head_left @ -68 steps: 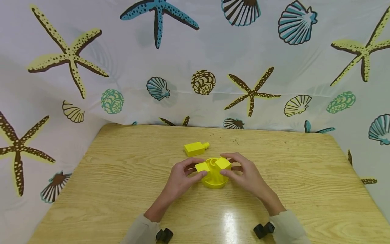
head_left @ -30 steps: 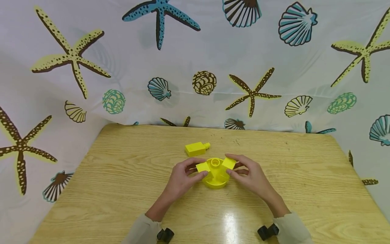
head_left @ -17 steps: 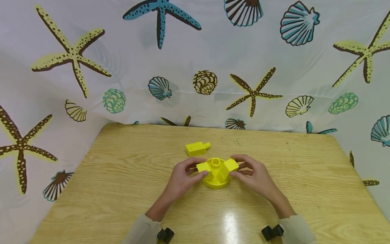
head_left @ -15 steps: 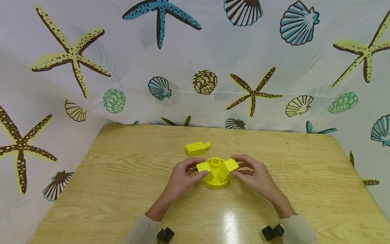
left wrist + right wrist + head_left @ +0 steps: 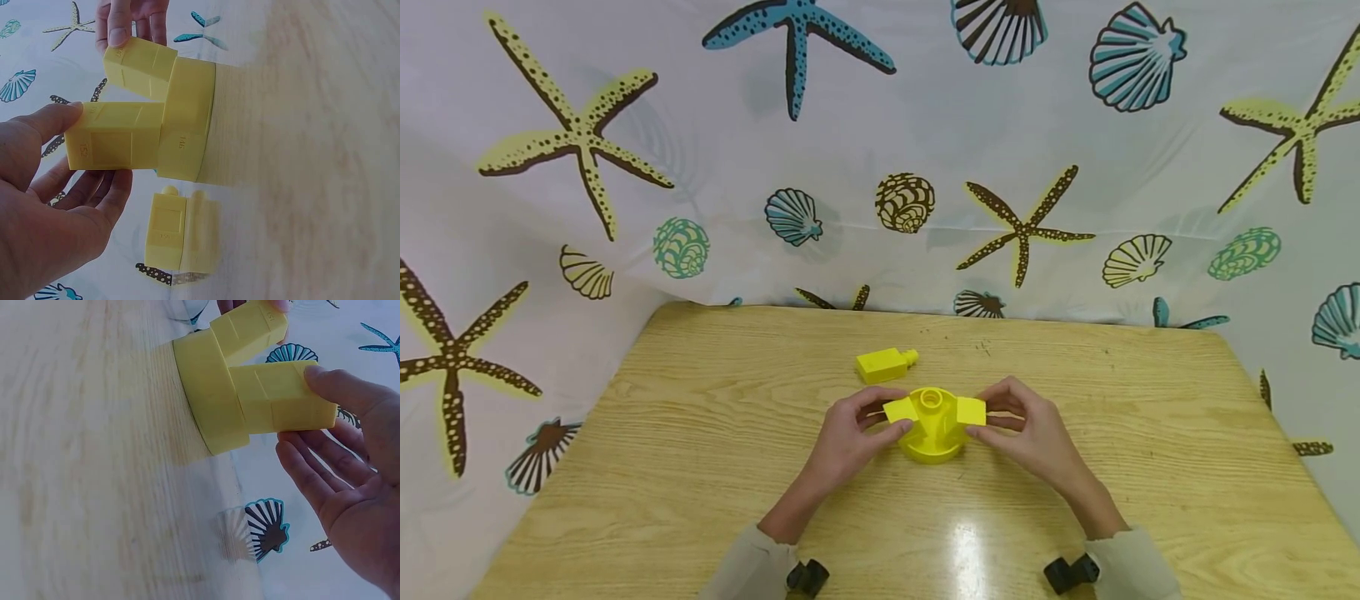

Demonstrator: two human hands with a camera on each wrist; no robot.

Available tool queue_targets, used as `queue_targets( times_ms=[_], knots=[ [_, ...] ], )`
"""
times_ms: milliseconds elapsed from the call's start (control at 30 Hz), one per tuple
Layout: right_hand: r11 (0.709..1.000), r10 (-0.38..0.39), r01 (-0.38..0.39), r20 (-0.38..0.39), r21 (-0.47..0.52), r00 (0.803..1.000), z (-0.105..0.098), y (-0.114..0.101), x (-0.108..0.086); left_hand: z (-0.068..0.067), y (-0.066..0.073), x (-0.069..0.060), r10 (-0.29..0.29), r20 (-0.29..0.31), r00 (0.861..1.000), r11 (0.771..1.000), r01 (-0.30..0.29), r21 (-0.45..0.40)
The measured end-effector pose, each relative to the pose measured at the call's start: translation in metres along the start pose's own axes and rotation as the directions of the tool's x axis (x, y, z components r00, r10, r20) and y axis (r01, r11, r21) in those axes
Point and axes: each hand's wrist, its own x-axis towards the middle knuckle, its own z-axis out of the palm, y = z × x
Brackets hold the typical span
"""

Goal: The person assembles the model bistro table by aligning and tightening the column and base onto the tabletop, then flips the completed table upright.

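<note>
A round yellow base (image 5: 931,454) with a raised ring at its back stands on the table. My left hand (image 5: 846,442) grips a yellow block (image 5: 901,410) at the base's left side. At the right side my right hand (image 5: 1030,429) pinches a second yellow block (image 5: 972,412) between thumb and fingers. Both wrist views show the blocks rising from the base and leaning outward; their lower ends are hidden inside it. In the left wrist view the left thumb lies on the end of the left block (image 5: 115,137).
A third yellow block (image 5: 882,365) with a knob at one end lies on the wooden table (image 5: 737,375) behind the base. A white cloth (image 5: 850,142) printed with starfish and shells hangs behind and beside the table.
My right hand and its block have moved outward from the base's middle to its right side, and the block has turned. The left hand stays on its block.
</note>
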Motion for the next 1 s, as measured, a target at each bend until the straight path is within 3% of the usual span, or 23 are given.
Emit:
queue_targets(
  times_ms=[533,1000],
  knots=[
    [0.992,-0.08,0.076,-0.043,-0.098,0.996,0.011,-0.002,-0.001,0.0,-0.001,0.0,0.003,-0.004,1.0,1.0,-0.003,0.001],
    [0.965,-0.166,0.144,-0.085,-0.219,0.982,0.017,-0.003,-0.002,0.0,-0.002,0.001,0.011,-0.007,1.0,1.0,-0.011,-0.004]
  ],
)
